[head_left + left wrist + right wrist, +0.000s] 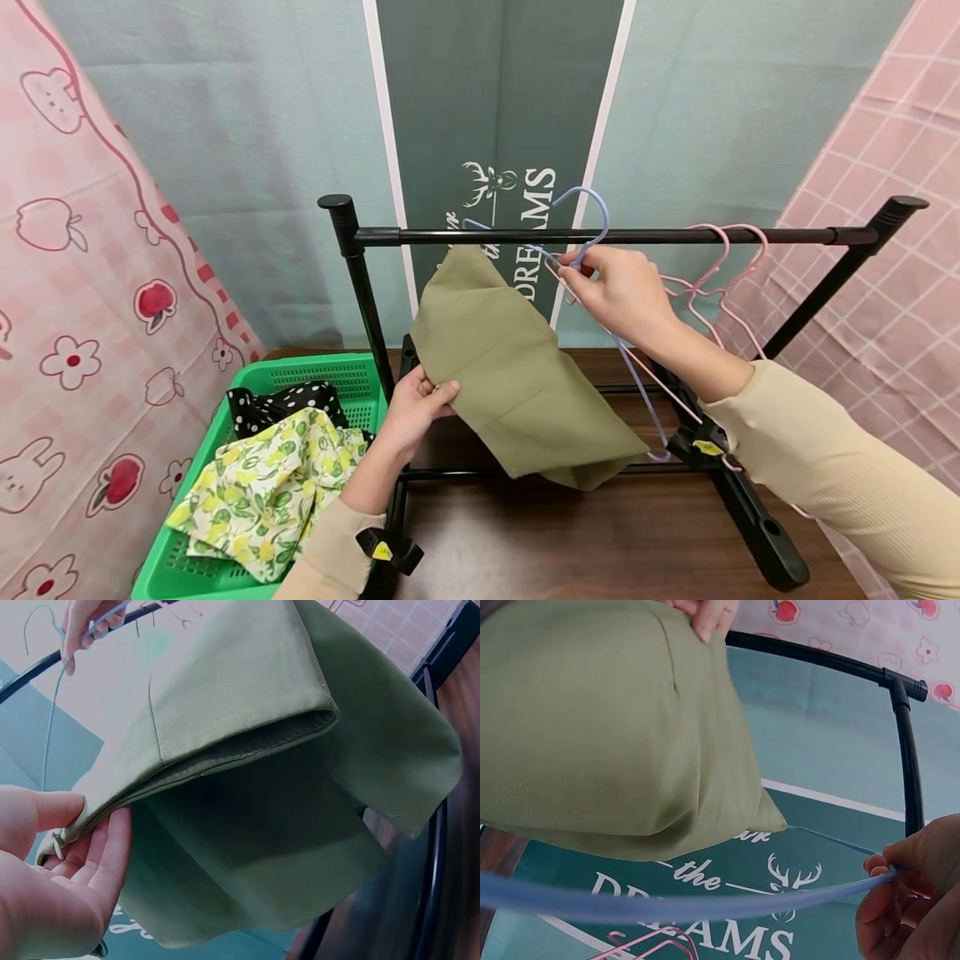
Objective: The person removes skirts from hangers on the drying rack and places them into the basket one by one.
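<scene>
An olive-green skirt (517,367) hangs slantwise in front of the rack. My left hand (416,408) grips its edge between thumb and fingers; in the left wrist view the open waistband and a small zipper pull (58,844) show at the fingertips. My right hand (626,292) pinches a blue clothes hanger (832,890) just below its hook, close by the rack's top rail. One arm of the hanger reaches the skirt's upper corner in the right wrist view, where its end is hidden by the cloth. The other arm slopes down to the right behind my wrist.
The black garment rack's rail (450,237) spans the view. Pink hangers (712,275) hang on its right side. A green basket (273,371) at left holds lemon-print cloth (273,492) and black dotted cloth (288,404). Printed curtains stand behind and at both sides.
</scene>
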Demonstrator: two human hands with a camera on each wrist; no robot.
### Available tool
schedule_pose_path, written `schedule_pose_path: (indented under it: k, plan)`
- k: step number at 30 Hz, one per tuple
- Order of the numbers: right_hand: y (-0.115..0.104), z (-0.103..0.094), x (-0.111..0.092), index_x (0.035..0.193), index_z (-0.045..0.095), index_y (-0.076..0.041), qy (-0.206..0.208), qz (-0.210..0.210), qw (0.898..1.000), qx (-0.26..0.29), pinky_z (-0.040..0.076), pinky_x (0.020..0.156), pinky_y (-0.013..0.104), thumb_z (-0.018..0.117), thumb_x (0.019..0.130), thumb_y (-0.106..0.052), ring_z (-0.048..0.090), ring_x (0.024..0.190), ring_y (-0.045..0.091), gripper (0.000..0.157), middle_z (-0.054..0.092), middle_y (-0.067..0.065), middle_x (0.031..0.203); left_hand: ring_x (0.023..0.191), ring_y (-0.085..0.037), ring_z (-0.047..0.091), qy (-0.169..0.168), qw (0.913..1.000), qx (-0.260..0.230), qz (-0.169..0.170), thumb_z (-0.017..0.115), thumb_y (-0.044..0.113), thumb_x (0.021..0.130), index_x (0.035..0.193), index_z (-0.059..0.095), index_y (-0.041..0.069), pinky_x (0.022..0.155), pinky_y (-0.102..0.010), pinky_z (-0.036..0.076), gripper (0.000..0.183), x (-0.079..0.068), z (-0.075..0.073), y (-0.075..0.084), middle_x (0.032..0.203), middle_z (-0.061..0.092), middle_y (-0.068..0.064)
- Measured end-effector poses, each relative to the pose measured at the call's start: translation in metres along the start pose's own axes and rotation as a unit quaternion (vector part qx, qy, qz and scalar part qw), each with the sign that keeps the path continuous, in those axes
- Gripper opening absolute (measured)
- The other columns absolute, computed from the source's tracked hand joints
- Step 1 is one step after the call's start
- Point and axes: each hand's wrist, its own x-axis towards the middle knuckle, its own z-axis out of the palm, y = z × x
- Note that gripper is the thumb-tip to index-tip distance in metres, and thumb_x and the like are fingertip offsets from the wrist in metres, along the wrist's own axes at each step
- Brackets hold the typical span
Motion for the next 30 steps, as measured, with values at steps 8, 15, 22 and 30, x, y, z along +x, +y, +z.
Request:
schedule_pose_path:
  k: [8,15,22,30]
  plan:
    - [0.002,0.0,-0.001,0.057,0.058,-0.015,0.011,-0.001,1.0,-0.018,0.026,0.04,0.029,0.057,0.083,-0.027,0.034,0.041,0.011,0.029,0.057,-0.002,0.057,0.084,-0.021,0.061,-0.007,0.9999,0.014,0.001,0.056,0.007,0.084,0.117,0.046,0.007,0.073,-0.038,0.049,0.034,-0.003,0.001,0.02,0.1,0.057,-0.016]
    - [0.006,0.002,-0.002,0.06,0.06,-0.016,0.009,-0.004,1.0,-0.023,0.026,0.041,0.028,0.056,0.083,-0.029,0.035,0.042,0.011,0.027,0.049,-0.003,0.051,0.084,-0.023,0.061,-0.007,0.9991,0.04,0.008,0.059,0.009,0.083,0.114,0.049,0.007,0.071,-0.038,0.05,0.033,-0.007,0.0,0.032,0.1,0.059,-0.017]
    - [0.007,0.005,-0.001,0.077,0.069,-0.015,0.003,-0.01,1.0,-0.015,0.026,0.04,0.028,0.055,0.084,-0.024,0.035,0.041,0.01,0.018,0.061,-0.001,0.063,0.081,-0.023,0.062,-0.014,0.9975,0.062,0.029,0.061,0.011,0.081,0.115,0.048,0.005,0.07,-0.041,0.05,0.036,-0.011,-0.005,0.043,0.1,0.058,-0.019]
    - [0.009,0.007,-0.002,0.072,0.068,-0.015,0.002,-0.004,1.0,-0.013,0.026,0.039,0.028,0.057,0.083,-0.024,0.035,0.042,0.011,0.018,0.065,0.0,0.071,0.085,-0.022,0.062,-0.007,0.9948,0.09,0.048,0.062,0.016,0.081,0.118,0.048,0.009,0.069,-0.039,0.05,0.041,-0.019,-0.01,0.054,0.106,0.058,-0.016]
